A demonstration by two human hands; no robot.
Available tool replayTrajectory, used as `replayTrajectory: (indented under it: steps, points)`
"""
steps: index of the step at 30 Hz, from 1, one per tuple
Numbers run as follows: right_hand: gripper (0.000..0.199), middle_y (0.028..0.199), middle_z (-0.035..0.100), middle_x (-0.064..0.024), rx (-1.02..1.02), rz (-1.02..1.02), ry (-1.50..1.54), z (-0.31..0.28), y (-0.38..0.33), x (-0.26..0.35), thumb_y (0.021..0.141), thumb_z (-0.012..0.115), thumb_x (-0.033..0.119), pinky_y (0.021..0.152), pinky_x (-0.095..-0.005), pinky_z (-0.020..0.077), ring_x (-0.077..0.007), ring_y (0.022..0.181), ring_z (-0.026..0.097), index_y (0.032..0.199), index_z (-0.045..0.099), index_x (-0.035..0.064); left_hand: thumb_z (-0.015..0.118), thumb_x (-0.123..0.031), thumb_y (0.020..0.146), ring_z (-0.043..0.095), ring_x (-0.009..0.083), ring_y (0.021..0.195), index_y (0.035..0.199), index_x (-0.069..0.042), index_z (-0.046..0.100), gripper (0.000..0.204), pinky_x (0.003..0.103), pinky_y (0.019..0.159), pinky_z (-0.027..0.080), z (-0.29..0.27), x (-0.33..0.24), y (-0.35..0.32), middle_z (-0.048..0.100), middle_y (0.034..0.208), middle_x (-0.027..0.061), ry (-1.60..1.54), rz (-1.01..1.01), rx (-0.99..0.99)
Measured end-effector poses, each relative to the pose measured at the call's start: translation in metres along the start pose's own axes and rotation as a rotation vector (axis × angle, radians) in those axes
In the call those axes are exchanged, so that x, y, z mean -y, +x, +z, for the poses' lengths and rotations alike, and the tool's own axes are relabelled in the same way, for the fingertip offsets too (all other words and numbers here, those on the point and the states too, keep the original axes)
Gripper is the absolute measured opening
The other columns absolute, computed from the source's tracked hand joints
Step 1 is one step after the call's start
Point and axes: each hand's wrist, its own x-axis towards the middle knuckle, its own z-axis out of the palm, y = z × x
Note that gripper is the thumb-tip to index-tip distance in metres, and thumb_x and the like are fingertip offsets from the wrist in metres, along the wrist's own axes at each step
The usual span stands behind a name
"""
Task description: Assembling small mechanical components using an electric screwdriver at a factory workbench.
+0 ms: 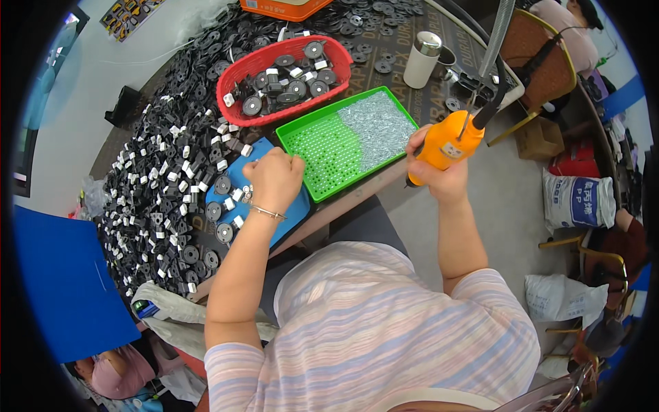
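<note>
My right hand is wrapped round an orange electric screwdriver, which hangs from a coiled cable at the right of the table; its tip points down past the table's front edge. My left hand is closed, fingers curled, above a blue mat; whatever it may hold is hidden. Just right of that hand lies a green perforated tray, its far right part covered with small silvery screws. Black round parts with white blocks lie on the mat's left side.
Behind the tray stands a red basket full of black and white parts. A large heap of similar parts covers the table's left and back. A white, silver-capped bottle stands at the back right. Sacks and chairs are on the right; other people sit nearby.
</note>
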Motion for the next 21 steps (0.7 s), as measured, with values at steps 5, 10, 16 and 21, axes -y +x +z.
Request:
replayTrajectory:
  steps: [5, 10, 16, 21]
  points:
    - [0.035, 0.088, 0.054, -0.0097, 0.057, 0.023, 0.004, 0.009, 0.0, -0.003, 0.061, 0.07, -0.001, 0.068, -0.0272, 0.045, -0.0174, 0.079, 0.054, 0.092, 0.054, 0.0005, 0.046, -0.025, 0.081, 0.056, 0.0323, 0.077, 0.064, -0.001, 0.064, 0.035, 0.048, 0.079, 0.03, 0.016, 0.011, 0.003, 0.06, 0.083, 0.0153, 0.039, -0.06, 0.043]
    - [0.037, 0.089, 0.05, -0.0091, 0.121, 0.027, 0.029, 0.011, -0.002, -0.012, 0.06, 0.069, -0.007, 0.064, -0.0265, 0.0457, -0.0169, 0.073, 0.054, 0.092, 0.053, 0.0003, 0.047, -0.03, 0.085, 0.058, 0.0303, 0.082, 0.071, -0.002, 0.067, 0.037, 0.052, 0.083, 0.029, 0.022, 0.021, -0.006, 0.062, 0.085, 0.014, 0.051, -0.077, 0.096]
    - [0.036, 0.09, 0.051, -0.0103, 0.133, 0.06, 0.058, 0.002, -0.008, -0.009, 0.063, 0.068, -0.004, 0.064, -0.0273, 0.0464, -0.0176, 0.081, 0.053, 0.095, 0.052, 0.0, 0.061, -0.037, 0.08, 0.056, 0.0274, 0.09, 0.08, -0.007, 0.068, 0.031, 0.048, 0.087, 0.03, -0.036, 0.06, -0.058, 0.06, 0.088, 0.0119, -0.067, -0.071, -0.078]
    - [0.037, 0.09, 0.05, -0.0119, 0.212, 0.071, 0.101, 0.008, 0.002, -0.009, 0.069, 0.07, 0.007, 0.063, -0.0289, 0.0469, -0.0158, 0.064, 0.054, 0.099, 0.05, 0.0, 0.075, -0.01, 0.066, 0.057, 0.0234, 0.08, 0.087, -0.001, 0.062, 0.027, 0.031, 0.07, 0.047, -0.069, 0.125, -0.131, 0.057, 0.086, 0.0106, -0.368, -0.26, -0.14]
